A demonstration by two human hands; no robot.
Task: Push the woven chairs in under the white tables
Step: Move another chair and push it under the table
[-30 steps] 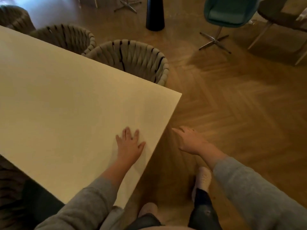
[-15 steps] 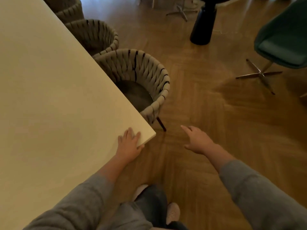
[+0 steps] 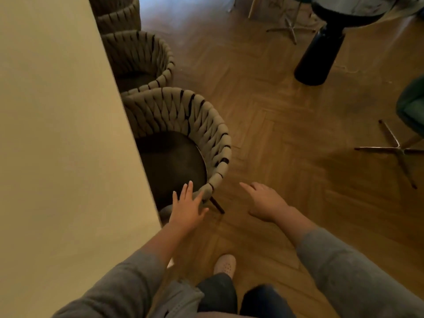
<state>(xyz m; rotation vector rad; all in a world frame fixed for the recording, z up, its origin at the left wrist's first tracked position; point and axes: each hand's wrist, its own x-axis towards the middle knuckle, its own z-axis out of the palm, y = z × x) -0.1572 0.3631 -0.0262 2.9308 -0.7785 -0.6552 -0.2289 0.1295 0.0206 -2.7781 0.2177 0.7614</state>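
The white table (image 3: 62, 134) fills the left side of the view. Along its right edge stand three woven chairs: the nearest woven chair (image 3: 195, 120) has a dark seat partly under the table, a second woven chair (image 3: 142, 51) sits beyond it, and a third woven chair (image 3: 119, 14) is at the top. My left hand (image 3: 187, 208) hovers open, fingers straight, over the near end of the nearest chair's rim by the table corner. My right hand (image 3: 263, 200) is open over the floor to the right of that chair, touching nothing.
A black pedestal base (image 3: 319, 56) stands on the wooden floor at upper right. A teal chair (image 3: 410, 106) with metal star legs is at the right edge, another metal star base (image 3: 291, 28) at the top. My feet are on the floor below.
I have walked round the table corner. My left hand left the tabletop and now reaches over the nearest chair's rim. The chairs have come closer in view.
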